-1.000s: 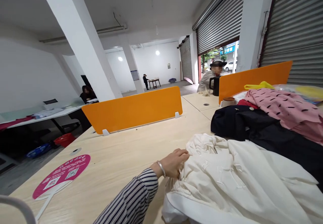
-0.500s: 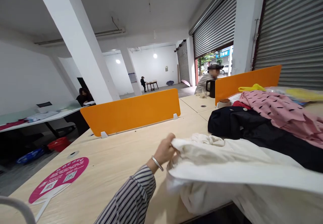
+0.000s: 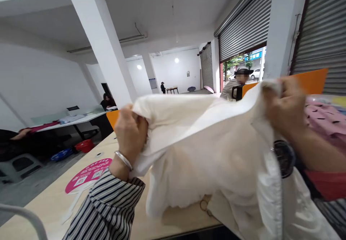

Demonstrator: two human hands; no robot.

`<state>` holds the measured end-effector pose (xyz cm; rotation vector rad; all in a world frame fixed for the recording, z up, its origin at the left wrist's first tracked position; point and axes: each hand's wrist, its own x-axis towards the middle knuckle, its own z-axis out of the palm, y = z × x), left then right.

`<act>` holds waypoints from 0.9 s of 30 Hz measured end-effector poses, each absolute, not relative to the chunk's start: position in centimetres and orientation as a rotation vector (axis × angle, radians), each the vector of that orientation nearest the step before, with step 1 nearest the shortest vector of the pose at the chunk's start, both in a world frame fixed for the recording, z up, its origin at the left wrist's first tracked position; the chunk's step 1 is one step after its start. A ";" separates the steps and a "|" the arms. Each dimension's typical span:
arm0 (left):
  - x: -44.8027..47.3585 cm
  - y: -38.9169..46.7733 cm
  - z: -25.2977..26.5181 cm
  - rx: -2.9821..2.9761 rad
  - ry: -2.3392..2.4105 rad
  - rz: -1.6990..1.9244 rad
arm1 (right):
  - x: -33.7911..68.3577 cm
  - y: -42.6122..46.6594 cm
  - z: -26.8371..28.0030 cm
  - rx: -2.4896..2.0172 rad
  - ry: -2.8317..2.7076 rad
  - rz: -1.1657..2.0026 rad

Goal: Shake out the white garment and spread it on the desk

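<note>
White walls, square pillars (image 3: 104, 45) and grey roller shutters (image 3: 244, 27) enclose a wide, bare hall, with daylight coming through one half-raised shutter at the far right. Beneath it runs a long pale wooden table (image 3: 48, 207), crossed by orange divider panels (image 3: 313, 79) that are mostly hidden. Filling the middle of the view is a white garment (image 3: 205, 150), held up off the table and stretched between both hands, its lower folds hanging down to the table's near edge. The left hand (image 3: 131, 133), in a striped sleeve with a silver bangle at the wrist, is closed tight on one bunched top corner. The right hand (image 3: 285, 105), blurred, is clenched on the opposite top edge; a dark wristwatch (image 3: 283, 157) shows below it. Behind the right arm lies a pink spotted garment (image 3: 325, 115). Another person in a dark hat (image 3: 238, 85) sits beyond the cloth. On the table to the left rests a round pink fan (image 3: 88, 173).
</note>
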<state>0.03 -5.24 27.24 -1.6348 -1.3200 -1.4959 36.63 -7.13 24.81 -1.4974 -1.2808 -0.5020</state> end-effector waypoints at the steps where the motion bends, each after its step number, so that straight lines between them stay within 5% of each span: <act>1: -0.3 -4.8 25.3 -1.774 -1.461 -1.389 | 35.5 -6.4 24.0 -1.455 -1.300 -0.460; 6: -2.0 -4.3 15.1 -2.589 -2.112 -0.807 | 31.9 -4.0 15.3 -1.432 -1.683 0.022; 12: -6.3 -4.2 12.2 -2.954 -1.925 -0.698 | 35.6 -5.8 8.7 -1.441 -1.986 0.723; 19: -4.8 -2.9 12.7 -3.012 -1.118 -0.441 | 42.4 -9.9 1.6 -1.691 -1.829 0.486; 27: -1.1 -0.7 10.1 -2.950 -1.136 0.091 | 39.3 -11.9 0.9 -1.663 -2.140 0.350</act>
